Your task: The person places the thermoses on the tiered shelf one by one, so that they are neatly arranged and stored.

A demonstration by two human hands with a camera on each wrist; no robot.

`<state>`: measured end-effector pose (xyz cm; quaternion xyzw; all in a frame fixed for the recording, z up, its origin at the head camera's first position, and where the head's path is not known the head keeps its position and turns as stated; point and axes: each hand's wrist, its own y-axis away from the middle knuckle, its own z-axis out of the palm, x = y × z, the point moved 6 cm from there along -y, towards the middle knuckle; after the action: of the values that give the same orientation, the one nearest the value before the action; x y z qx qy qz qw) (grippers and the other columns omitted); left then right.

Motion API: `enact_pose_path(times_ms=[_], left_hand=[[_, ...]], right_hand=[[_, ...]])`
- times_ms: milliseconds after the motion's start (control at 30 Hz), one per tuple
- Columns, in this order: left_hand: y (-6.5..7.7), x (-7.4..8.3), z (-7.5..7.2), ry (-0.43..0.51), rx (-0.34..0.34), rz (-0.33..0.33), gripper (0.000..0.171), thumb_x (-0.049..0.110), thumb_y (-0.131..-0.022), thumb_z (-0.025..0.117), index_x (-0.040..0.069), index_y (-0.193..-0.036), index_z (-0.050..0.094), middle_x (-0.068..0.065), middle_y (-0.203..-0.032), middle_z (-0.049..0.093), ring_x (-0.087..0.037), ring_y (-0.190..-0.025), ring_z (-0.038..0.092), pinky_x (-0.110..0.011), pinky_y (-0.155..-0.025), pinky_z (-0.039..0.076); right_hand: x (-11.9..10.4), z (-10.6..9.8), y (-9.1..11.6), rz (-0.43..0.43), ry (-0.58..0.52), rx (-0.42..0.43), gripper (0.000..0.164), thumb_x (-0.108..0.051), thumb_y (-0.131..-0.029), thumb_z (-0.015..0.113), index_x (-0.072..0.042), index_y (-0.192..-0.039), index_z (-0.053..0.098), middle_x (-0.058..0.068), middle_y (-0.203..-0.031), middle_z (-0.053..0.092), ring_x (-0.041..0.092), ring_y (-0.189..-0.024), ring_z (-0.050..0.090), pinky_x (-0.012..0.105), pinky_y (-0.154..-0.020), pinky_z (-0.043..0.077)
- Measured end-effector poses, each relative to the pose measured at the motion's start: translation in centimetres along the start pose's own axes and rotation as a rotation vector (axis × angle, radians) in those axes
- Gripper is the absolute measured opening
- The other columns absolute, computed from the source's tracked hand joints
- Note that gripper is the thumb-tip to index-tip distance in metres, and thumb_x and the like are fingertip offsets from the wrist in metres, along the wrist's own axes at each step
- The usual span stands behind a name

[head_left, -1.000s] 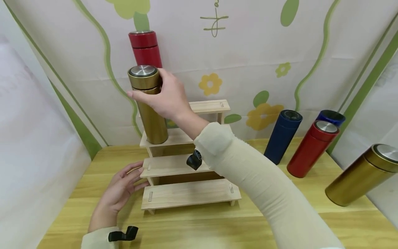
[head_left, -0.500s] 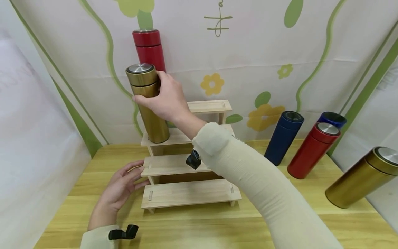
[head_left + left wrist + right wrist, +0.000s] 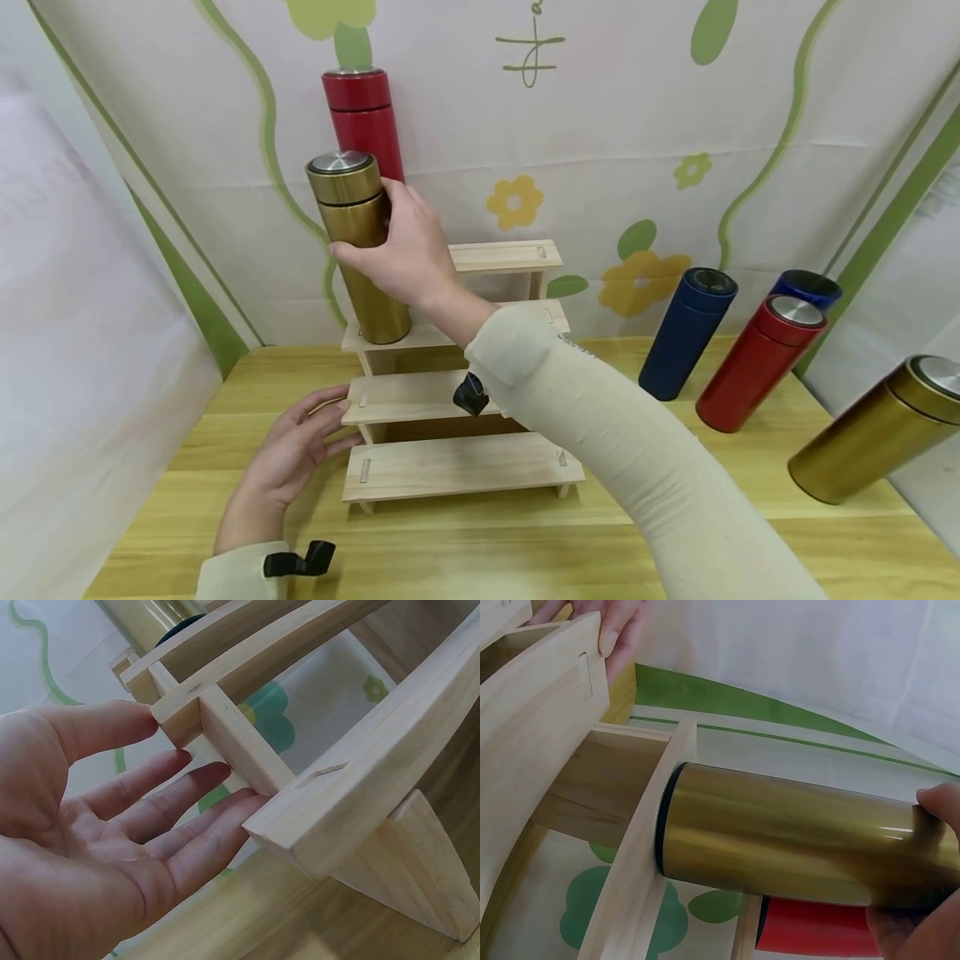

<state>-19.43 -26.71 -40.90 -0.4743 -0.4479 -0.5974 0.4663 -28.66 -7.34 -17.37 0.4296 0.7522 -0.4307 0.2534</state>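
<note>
While the right hand (image 3: 411,250) curls its thumb and fingers around the upper half of a gold bottle (image 3: 356,229), the bottle stands upright at the left end of the wooden stand's (image 3: 461,467) second shelf from the top, its base near that shelf's front edge. The left hand (image 3: 288,454) has its fingers loosely spread, the thumb touching the left end of the next shelf down and the little finger at or beside the lowest shelf's left end. Behind the gold bottle, a crimson bottle (image 3: 367,125) rises at the top shelf's left end, its lower part hidden in the head view. The right sleeve (image 3: 600,425) crosses in front of the middle shelves and covers part of their right side. Toward the worktop's (image 3: 480,554) back right corner stand a navy bottle (image 3: 686,337), a red bottle (image 3: 761,362) and, partly hidden behind the latter, a bright blue bottle (image 3: 813,285); another gold bottle (image 3: 873,433) stands near the right edge. On the flowered backdrop (image 3: 442,75), a small looped "a" sits above a stroke with two crossbars; small dark lettering along the sleeve's upper edge is too small to read.
</note>
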Motion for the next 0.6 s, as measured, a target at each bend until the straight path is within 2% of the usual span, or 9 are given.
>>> enact_pose_path(times_ms=[267, 600], left_hand=[[-0.02, -0.09, 0.05, -0.002, 0.004, -0.001, 0.029, 0.016, -0.112, 0.057, 0.012, -0.141, 0.058, 0.009, -0.129, 0.073, -0.01, -0.122, 0.072, -0.037, -0.1, 0.064], [-0.13, -0.21, -0.1, 0.018, -0.007, 0.001, 0.027, 0.016, -0.112, 0.057, 0.013, -0.139, 0.061, 0.009, -0.129, 0.075, -0.01, -0.121, 0.073, -0.037, -0.1, 0.064]], right_hand=[[0.21, 0.24, 0.34, -0.028, -0.038, 0.045, 0.081, -0.033, -0.091, 0.085, -0.011, -0.157, 0.045, 0.002, -0.146, 0.058, 0.014, -0.128, 0.058, 0.027, -0.107, 0.055], [0.65, 0.18, 0.64, 0.008, -0.16, 0.06, 0.08, -0.035, -0.086, 0.092, -0.012, -0.151, 0.051, 0.0, -0.139, 0.064, 0.011, -0.122, 0.063, 0.023, -0.103, 0.056]])
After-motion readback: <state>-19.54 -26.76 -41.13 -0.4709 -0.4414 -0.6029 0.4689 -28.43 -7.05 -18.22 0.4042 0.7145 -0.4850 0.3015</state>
